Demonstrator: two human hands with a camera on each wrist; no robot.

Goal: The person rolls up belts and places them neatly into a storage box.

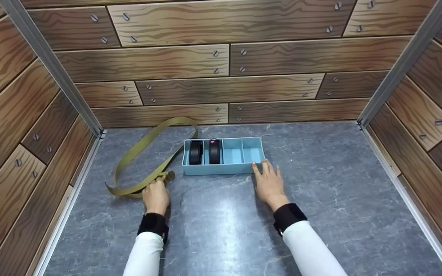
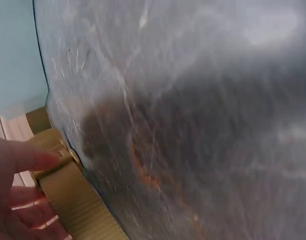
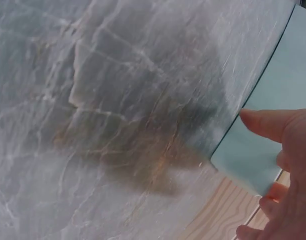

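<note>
White sleeves [image 1: 144,255] come nearest to the camera, each ending in a black wrist band [image 1: 154,223], and beyond them both hands are busy on the grey marbled surface [image 1: 221,214]. With my left hand [image 1: 155,195] I hold the olive strap [image 1: 131,151] close to its end; the fingers are curled, and the thumb lies on the buckle [image 2: 67,159]. From there the strap runs out in a big loose loop, lying to the left of the blue box [image 1: 219,170] and reaching behind its left corner.

My right hand [image 1: 270,186] is spread wide at the near right corner of the box, the thumb against the front wall and the other fingers round by the end. They touch it rather than grip it, as far as I can see.

Of the four compartments, the two on the left are filled: each has a black coil standing on edge, the leftmost coil [image 1: 196,152] and, next to it, the second coil [image 1: 214,153]. The third compartment [image 1: 233,151] and the fourth compartment [image 1: 252,151] show only blue floor. So I judge the box to be half filled. The strap is the part not yet dealt with: it is outside the box, loose and uncoiled, with only the buckle end gathered under my fingers.
</note>
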